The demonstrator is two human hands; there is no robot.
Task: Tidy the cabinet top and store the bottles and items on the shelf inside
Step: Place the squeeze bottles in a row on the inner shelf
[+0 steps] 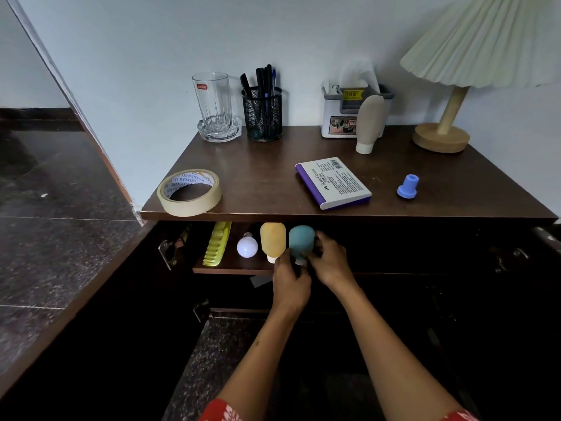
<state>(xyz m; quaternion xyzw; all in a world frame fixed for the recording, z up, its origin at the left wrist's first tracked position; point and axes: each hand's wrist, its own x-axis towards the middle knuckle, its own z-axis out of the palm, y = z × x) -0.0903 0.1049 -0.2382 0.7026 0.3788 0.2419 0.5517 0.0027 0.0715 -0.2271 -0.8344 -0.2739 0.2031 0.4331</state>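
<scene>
Rounded teal squeeze bottle (301,240) upside down on the shelf (230,268), clasped between left hand (290,282) and right hand (329,259), both hands closed round it.

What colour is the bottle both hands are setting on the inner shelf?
Teal bottle, beside a yellow bottle; seen clearly in the head view.

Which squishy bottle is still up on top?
The beige squeeze bottle, standing cap-down by the tissue box. The yellow and teal bottles are on the shelf inside.

Squeeze bottles: three, teal (301,240), yellow (272,239), beige (369,123); one tape roll (189,192); one comb (216,244); one bulb (247,246).
</scene>
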